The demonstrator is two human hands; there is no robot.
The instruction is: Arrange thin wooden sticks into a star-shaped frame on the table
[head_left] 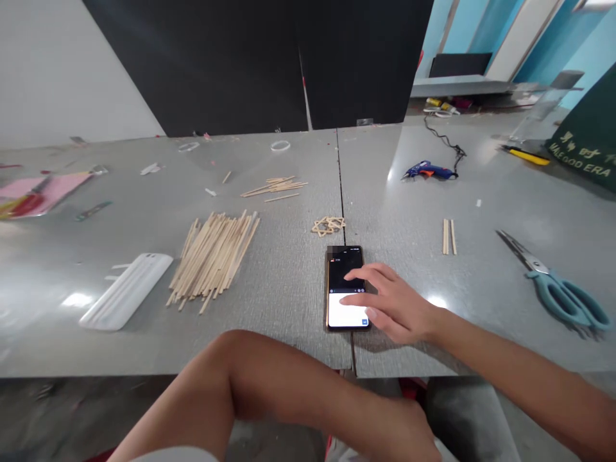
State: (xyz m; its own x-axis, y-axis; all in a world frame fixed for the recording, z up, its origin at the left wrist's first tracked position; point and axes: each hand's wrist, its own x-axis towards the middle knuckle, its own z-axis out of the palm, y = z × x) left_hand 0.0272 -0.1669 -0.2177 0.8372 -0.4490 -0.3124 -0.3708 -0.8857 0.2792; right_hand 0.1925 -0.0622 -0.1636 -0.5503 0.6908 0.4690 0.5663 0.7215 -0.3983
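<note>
A smartphone (345, 282) lies flat on the grey table (289, 308) near its front edge, with its screen lit. My right hand (394, 301) rests over the phone's right side, fingers stretched out and apart, fingertips touching the screen. It holds nothing. My left arm (289, 385) is bent across the bottom of the view, below the table edge. Its forearm runs to the lower right and the fingers do not show.
A big pile of wooden sticks (212, 260) lies left of the phone, beside a white plastic piece (126, 290). Behind are a smaller stick bundle (275, 186) and a stick star (328, 225). To the right lie two sticks (449, 236), teal scissors (558, 289) and a blue glue gun (428, 171).
</note>
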